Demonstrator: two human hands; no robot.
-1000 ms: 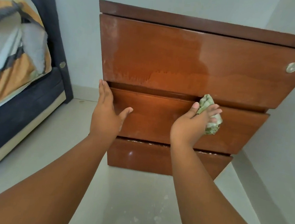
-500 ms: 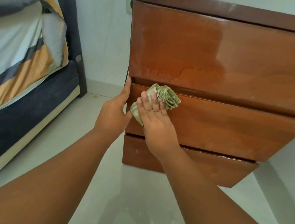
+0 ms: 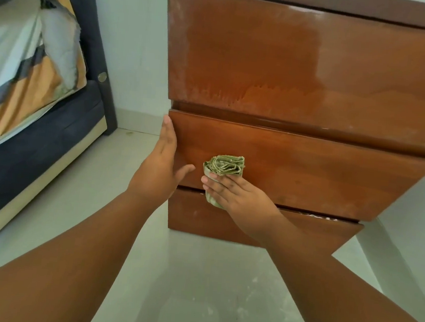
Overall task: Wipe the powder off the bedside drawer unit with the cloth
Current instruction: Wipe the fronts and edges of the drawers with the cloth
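Observation:
The brown wooden bedside drawer unit (image 3: 304, 66) fills the upper right, with three drawer fronts. Pale powder streaks cover the left side and lower part of the top front; white specks show along the gap above the bottom front. My right hand (image 3: 236, 193) presses a bunched green cloth (image 3: 225, 165) flat against the lower left of the middle drawer front (image 3: 320, 178). My left hand (image 3: 160, 166) lies open and flat against that drawer's left edge, thumb pointing toward the cloth.
A bed (image 3: 24, 124) with a dark base and a striped orange, grey and white cover stands at the left. A pale wall lies behind the unit. The light floor (image 3: 194, 300) below carries scattered white powder specks.
My right hand has carried the cloth from the right of the middle drawer front to its left, then down to its lower left. The left hand stays at the left edge. The view came closer.

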